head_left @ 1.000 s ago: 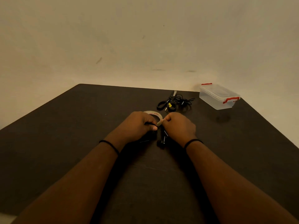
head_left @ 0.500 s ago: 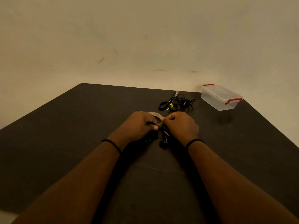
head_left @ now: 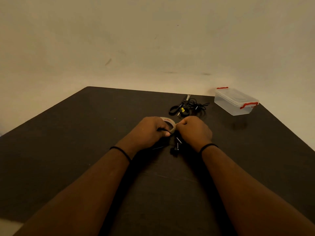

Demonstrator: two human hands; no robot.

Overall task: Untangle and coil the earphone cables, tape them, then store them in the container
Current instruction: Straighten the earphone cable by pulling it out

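Both hands meet mid-table: my left hand (head_left: pixel 150 130) grips the tape roll (head_left: pixel 169 124), my right hand (head_left: pixel 192 130) pinches at its edge. Earphone cable (head_left: pixel 176 147) dangles beneath, light and limp; I'd hold the bundled loops.

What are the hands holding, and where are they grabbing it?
The left hand grips the tape roll by its near rim, with a black earphone cable pinched against it. The right hand pinches something at the roll's right edge, probably the tape end.
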